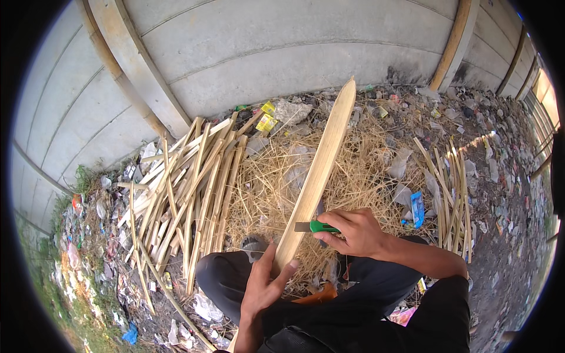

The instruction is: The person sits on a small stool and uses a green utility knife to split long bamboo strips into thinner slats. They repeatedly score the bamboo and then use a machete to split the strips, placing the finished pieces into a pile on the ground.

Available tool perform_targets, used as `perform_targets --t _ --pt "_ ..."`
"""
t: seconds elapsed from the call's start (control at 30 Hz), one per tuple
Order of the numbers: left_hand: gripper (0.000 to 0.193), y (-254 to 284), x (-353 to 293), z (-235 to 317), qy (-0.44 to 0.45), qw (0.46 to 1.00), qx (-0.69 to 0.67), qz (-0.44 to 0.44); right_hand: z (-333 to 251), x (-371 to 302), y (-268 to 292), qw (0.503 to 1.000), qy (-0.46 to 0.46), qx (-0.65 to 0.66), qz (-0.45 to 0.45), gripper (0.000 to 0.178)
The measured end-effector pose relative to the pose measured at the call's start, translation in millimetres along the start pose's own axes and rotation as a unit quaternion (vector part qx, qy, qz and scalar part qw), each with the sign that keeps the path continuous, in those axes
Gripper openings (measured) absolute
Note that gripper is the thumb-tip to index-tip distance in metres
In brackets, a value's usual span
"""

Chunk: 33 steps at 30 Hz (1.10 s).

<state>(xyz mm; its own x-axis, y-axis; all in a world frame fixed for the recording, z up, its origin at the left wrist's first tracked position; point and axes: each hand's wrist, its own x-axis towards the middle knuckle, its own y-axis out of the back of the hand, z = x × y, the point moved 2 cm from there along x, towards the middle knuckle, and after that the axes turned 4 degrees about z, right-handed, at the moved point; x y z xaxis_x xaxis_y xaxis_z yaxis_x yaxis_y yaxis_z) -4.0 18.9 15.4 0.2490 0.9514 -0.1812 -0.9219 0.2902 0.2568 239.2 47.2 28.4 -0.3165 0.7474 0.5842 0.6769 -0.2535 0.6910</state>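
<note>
A long pale strip of split bamboo (pixel 321 165) slants up and away from my lap, its far end narrowing to a point. My left hand (pixel 265 282) grips its near end, thumb on one edge and fingers on the other. In my right hand (pixel 359 232) is a green-handled utility knife (pixel 322 226), held by its handle. Its flat grey blade lies across the face of the strip, a little beyond my left hand. My right fingers wrap round the handle and partly hide it.
A large pile of bamboo strips (pixel 188 194) lies to the left, and a smaller bundle (pixel 453 200) to the right. Straw-like shavings (pixel 271 182) cover the ground ahead. Litter is scattered around, including a blue wrapper (pixel 417 209). A grey concrete wall (pixel 294 47) stands beyond.
</note>
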Motion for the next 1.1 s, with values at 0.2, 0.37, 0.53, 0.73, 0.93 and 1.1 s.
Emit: perform_targets --t 0.2,0.37,0.53,0.73,0.93,1.1 --pt "0.043 -18.6 10.6 -14.8 -0.078 0.995 -0.057 -0.004 -3.0 2.1 2.3 0.999 -0.018 0.026 -0.013 0.029" --pt "0.040 -17.1 12.9 -12.1 -0.019 1.000 0.020 -0.012 0.3 5.2 5.9 0.999 -0.045 0.020 -0.023 0.028" --pt "0.039 -18.0 10.7 -9.3 0.002 0.999 0.039 -0.005 10.9 7.9 11.3 0.999 -0.043 -0.009 0.018 0.026" --pt "0.041 -13.6 9.6 -13.2 -0.002 0.998 0.065 -0.008 11.1 8.3 12.0 0.999 -0.031 -0.039 -0.002 0.027" --pt "0.047 -1.0 -24.1 -39.9 0.006 0.992 0.097 -0.074 83.6 26.1 78.2 0.956 -0.240 -0.089 0.142 0.028" --pt "0.042 11.3 -23.4 -52.9 0.043 0.990 0.137 -0.012 43.1 10.4 56.4 0.976 -0.197 0.023 0.089 0.029"
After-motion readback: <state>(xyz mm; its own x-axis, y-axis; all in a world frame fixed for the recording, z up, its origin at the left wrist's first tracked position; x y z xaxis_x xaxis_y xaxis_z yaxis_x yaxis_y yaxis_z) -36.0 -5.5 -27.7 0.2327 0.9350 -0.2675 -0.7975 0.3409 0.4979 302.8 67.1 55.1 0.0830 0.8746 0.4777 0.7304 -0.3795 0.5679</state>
